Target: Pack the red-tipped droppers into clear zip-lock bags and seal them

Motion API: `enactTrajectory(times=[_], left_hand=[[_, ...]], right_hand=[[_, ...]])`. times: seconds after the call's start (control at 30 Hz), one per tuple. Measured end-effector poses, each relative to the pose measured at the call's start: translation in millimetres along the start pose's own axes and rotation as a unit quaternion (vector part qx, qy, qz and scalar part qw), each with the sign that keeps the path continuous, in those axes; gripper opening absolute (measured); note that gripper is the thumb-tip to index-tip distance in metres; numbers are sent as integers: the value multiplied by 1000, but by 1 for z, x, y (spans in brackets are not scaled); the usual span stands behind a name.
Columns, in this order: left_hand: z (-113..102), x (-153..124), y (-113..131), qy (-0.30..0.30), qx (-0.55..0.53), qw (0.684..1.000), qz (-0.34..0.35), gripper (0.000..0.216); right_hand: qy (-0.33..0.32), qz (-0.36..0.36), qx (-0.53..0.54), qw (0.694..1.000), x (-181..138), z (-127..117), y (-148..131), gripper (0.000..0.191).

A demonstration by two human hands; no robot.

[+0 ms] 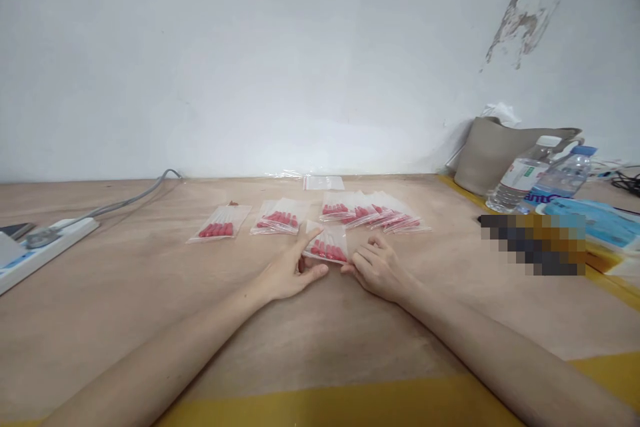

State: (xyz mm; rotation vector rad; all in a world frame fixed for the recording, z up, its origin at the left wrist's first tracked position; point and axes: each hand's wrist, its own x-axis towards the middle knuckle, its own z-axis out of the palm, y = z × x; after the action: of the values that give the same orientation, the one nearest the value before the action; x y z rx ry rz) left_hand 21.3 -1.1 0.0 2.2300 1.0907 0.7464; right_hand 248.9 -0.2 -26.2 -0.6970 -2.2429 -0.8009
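A small clear zip bag with red pieces inside (327,243) lies on the wooden table (150,293) between both hands. My left hand (293,270) pinches its near left edge, with the forefinger laid along the bag's side. Fingers curled, my right hand (377,267) touches the bag's near right corner. Further back lie two more filled bags, one (219,223) at the left and one (279,217) in the middle. A fanned heap of several filled bags (373,212) is at the right. One empty clear bag (324,182) rests near the wall.
A white power strip (35,247) with a grey cable (125,201) lies at the left edge. At the right stand a grey bag (493,153), two water bottles (543,177) and blue packets (600,220). Yellow tape (350,403) lines the near table edge.
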Motion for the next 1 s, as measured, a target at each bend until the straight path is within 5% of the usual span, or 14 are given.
enactTrajectory(times=[0.1,0.2,0.3,0.4,0.5,0.6,0.7,0.8,0.9,1.0], left_hand=[[2,3,3,-89,-295,948,-79,58],[4,6,1,-43,-402,903,-144,44],[-11,11,-1,21,-331,927,-173,30],[-54,18,-9,135,-293,933,-158,26],[-103,21,-33,232,-208,918,-247,30],[-129,21,-69,258,-162,908,-289,37],[-131,20,-101,268,-108,906,-309,35],[-126,19,-116,268,-37,913,-304,26],[-120,19,-111,299,41,915,-268,21],[-101,19,-91,315,119,928,-161,23]], right_hand=[[-12,-23,29,999,0,-3,-2,23],[-35,-34,87,995,-1,-8,-1,19],[-48,17,136,989,-3,-8,-1,22],[-63,72,137,986,2,1,-1,15],[-81,111,131,982,20,21,-3,11],[-94,162,133,973,48,47,-9,16],[-109,200,114,967,76,70,-17,33],[-135,182,77,971,91,87,-22,28],[-168,122,38,978,92,93,-20,17],[-159,85,9,984,80,89,-11,19]])
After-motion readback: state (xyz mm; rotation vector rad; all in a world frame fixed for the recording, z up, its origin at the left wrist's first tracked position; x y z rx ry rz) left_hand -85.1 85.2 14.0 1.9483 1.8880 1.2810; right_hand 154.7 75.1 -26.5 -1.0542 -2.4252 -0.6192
